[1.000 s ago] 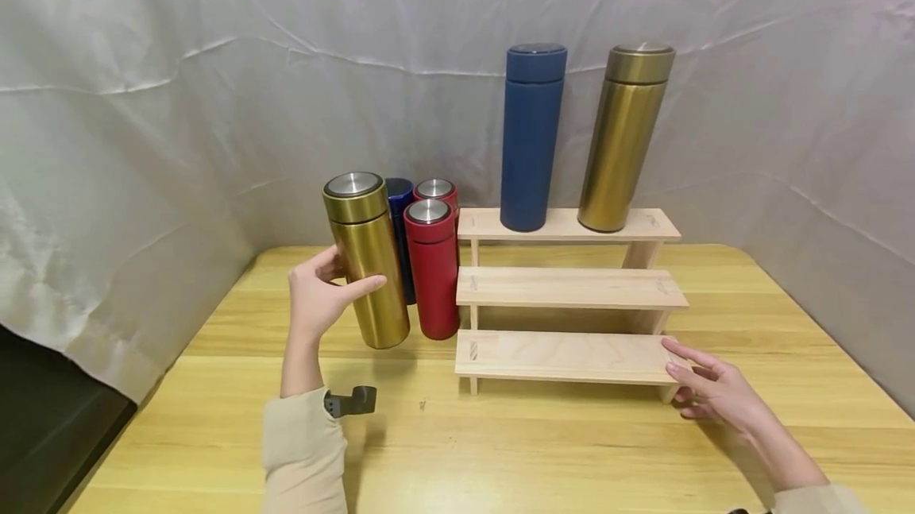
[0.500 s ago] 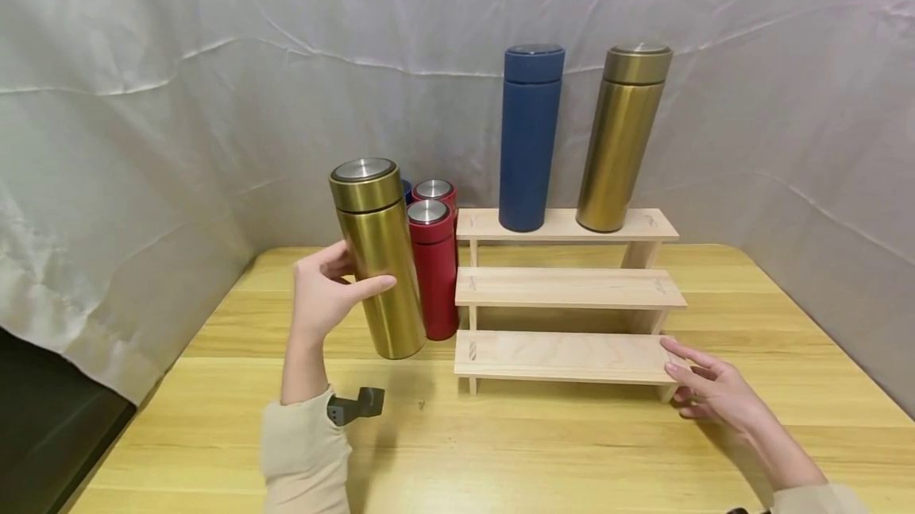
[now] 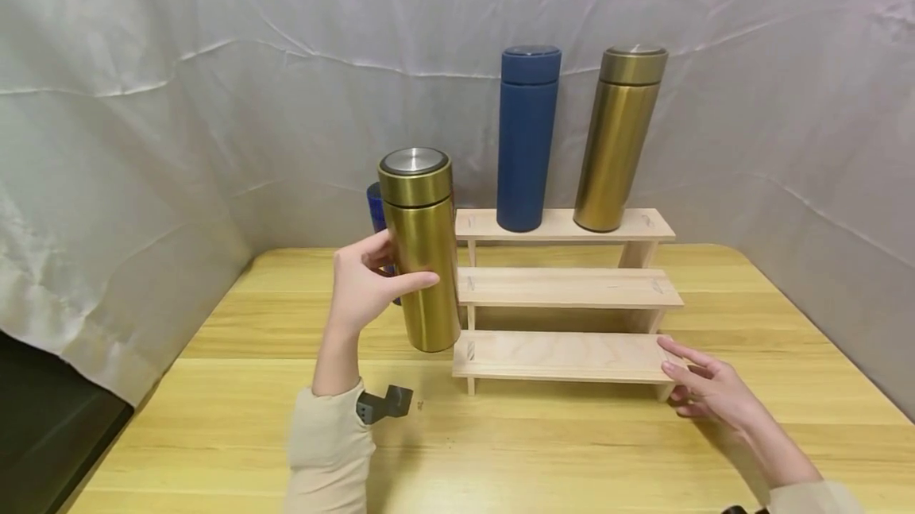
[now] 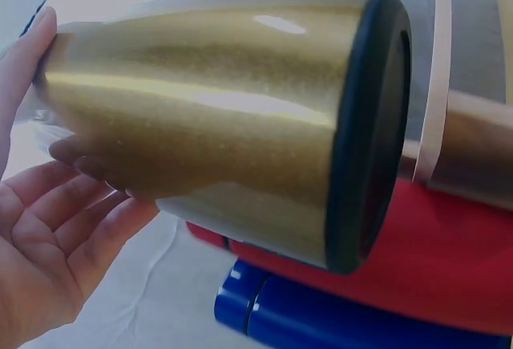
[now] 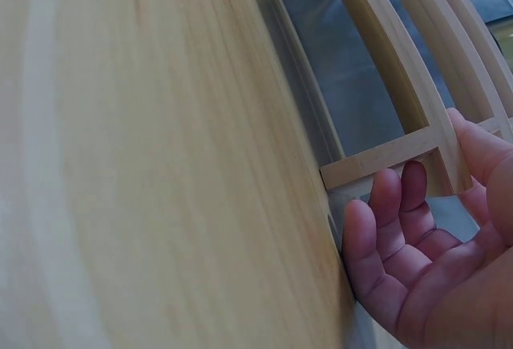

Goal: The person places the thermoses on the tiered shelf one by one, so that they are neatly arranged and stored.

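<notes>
My left hand (image 3: pixel 363 282) grips a gold thermos bottle (image 3: pixel 425 236) with a steel-topped lid, its thumb across the near side. In the left wrist view the dark base of the gold thermos (image 4: pixel 373 132) shows, held clear of the table. The bottle is just left of a three-tier wooden shelf rack (image 3: pixel 565 355). With its thumb and fingers, my right hand (image 3: pixel 708 388) holds the right end of the lowest tier. Behind the held bottle are a red thermos (image 4: pixel 457 261), hidden in the head view, and a glossy blue thermos (image 4: pixel 321 313), mostly covered there.
On the top tier stand a matte blue thermos (image 3: pixel 527 148) and another gold thermos (image 3: pixel 618 152). The rack stands on a wooden table (image 3: pixel 557 450). Grey cloth (image 3: pixel 343 13) hangs behind and at both sides. A dark area (image 3: pixel 50 427) lies beyond the table's left edge.
My left hand has carried the gold thermos rightward, in front of the red bottles and up to the rack's left side. The right hand keeps its hold on the rack.
</notes>
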Demonstrator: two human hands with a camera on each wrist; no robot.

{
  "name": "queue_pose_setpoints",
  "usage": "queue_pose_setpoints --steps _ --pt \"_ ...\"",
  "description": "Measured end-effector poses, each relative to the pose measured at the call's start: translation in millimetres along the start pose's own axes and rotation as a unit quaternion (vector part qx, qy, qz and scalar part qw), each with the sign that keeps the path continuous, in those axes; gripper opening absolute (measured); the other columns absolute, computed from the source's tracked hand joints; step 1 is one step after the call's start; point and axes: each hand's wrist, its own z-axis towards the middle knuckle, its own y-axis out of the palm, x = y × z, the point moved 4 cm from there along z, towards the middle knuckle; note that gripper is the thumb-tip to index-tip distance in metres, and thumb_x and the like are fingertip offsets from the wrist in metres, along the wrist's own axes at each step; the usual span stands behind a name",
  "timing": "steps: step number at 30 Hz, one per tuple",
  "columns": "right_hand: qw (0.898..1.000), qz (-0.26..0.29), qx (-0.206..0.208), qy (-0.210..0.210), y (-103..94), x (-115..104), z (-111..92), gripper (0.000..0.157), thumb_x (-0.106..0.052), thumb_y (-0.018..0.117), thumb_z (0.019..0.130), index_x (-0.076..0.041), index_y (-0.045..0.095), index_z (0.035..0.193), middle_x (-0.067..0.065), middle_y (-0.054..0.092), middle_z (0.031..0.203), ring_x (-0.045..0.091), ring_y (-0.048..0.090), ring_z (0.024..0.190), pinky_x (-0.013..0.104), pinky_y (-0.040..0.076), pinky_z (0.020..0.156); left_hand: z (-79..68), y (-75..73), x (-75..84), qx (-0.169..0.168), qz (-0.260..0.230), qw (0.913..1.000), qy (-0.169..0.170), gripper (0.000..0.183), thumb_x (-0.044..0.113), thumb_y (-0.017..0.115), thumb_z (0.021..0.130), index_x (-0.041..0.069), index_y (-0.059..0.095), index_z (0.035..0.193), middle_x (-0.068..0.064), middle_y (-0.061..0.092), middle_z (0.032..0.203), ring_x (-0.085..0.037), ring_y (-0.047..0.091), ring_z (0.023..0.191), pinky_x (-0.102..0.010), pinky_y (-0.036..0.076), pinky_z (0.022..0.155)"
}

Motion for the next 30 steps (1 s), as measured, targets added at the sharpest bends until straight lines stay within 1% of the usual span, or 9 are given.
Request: queue_pose_setpoints --steps 3,7,8,11,14,16,21,27,30 --pt "1.000 0.000 -0.002 -0.004 0.1 -1.3 0.6 0.035 -0.021 0.055 0.090 -0.049 0.054 0.110 -0.004 0.058 0.085 0.010 0.056 0.065 0.030 0.052 0.057 3.5 8.3 2.4 -0.010 -0.001 1.0000 -0.002 0.046 0.007 0.083 0.059 0.002 0.066 0.101 -0.010 0.067 0.087 -0.018 0.063 0.071 -0.032 0.051 0.062" --pt "1.000 0.006 -0.004 -0.004 0.6 -2.4 1.4 0.036 -0.018 0.054 0.090 -0.051 0.055 0.106 -0.002 0.058 0.082 0.010 0.056 0.064 0.030 0.052 0.056 7.5 18.5 3.3 -0.016 0.001 0.9998 -0.014 0.048 0.010 0.084 0.057 0.003 0.066 0.101 -0.008 0.067 0.088 -0.016 0.063 0.071 -0.034 0.052 0.061" --pt "1.000 0.008 -0.005 -0.004 0.9 -2.6 1.5 0.036 -0.018 0.054 0.090 -0.051 0.055 0.105 -0.001 0.057 0.080 0.010 0.056 0.064 0.030 0.052 0.056 8.3 20.8 3.6 -0.017 -0.003 0.9997 -0.015 0.048 0.010 0.084 0.057 0.002 0.066 0.101 -0.008 0.067 0.089 -0.016 0.063 0.071 -0.034 0.052 0.061" --pt "1.000 0.006 -0.003 -0.003 0.7 -2.6 1.2 0.037 -0.017 0.053 0.090 -0.052 0.054 0.104 -0.001 0.057 0.081 0.010 0.056 0.064 0.029 0.052 0.056 11.4 27.8 3.4 -0.023 -0.011 0.9996 -0.012 0.047 0.011 0.084 0.057 0.003 0.066 0.100 -0.007 0.067 0.088 -0.016 0.063 0.070 -0.036 0.052 0.062" --pt "1.000 0.006 -0.001 -0.001 0.6 -2.7 0.9 0.038 -0.017 0.054 0.090 -0.052 0.054 0.104 0.000 0.057 0.080 0.010 0.056 0.064 0.029 0.052 0.056 15.3 35.1 3.1 -0.027 -0.010 0.9996 -0.006 0.045 0.014 0.084 0.058 0.004 0.066 0.099 -0.006 0.067 0.087 -0.015 0.063 0.069 -0.034 0.052 0.062" --pt "1.000 0.010 -0.002 -0.001 0.6 -2.8 0.8 0.038 -0.017 0.053 0.090 -0.052 0.055 0.103 0.000 0.057 0.079 0.010 0.056 0.063 0.029 0.052 0.055 18.2 40.1 2.9 -0.029 0.000 0.9996 -0.003 0.045 0.018 0.084 0.059 0.005 0.067 0.099 -0.004 0.067 0.086 -0.014 0.063 0.069 -0.032 0.052 0.061" --pt "1.000 0.019 -0.005 -0.004 0.6 -1.7 1.0 0.038 -0.016 0.053 0.091 -0.052 0.056 0.103 -0.002 0.057 0.079 0.010 0.055 0.063 0.028 0.052 0.054 24.3 52.4 2.7 -0.032 0.019 0.9993 -0.009 0.047 0.024 0.084 0.058 0.007 0.067 0.100 -0.001 0.067 0.083 -0.014 0.061 0.065 -0.030 0.051 0.059" --pt "1.000 0.017 -0.006 -0.007 0.1 -2.2 1.1 0.038 -0.016 0.053 0.091 -0.051 0.055 0.105 -0.004 0.058 0.082 0.010 0.055 0.063 0.028 0.052 0.054 34.0 68.8 2.0 -0.042 0.007 0.9991 -0.002 0.046 0.023 0.084 0.058 0.005 0.067 0.097 -0.003 0.067 0.083 -0.015 0.062 0.065 -0.029 0.051 0.059" --pt "1.000 0.016 -0.006 -0.010 0.6 -3.2 0.4 0.038 -0.016 0.053 0.091 -0.051 0.055 0.105 -0.004 0.058 0.083 0.010 0.055 0.064 0.028 0.052 0.054 40.3 77.7 0.8 -0.049 0.002 0.9987 -0.009 0.047 0.024 0.084 0.058 0.006 0.067 0.098 -0.002 0.067 0.084 -0.013 0.063 0.067 -0.028 0.051 0.060"
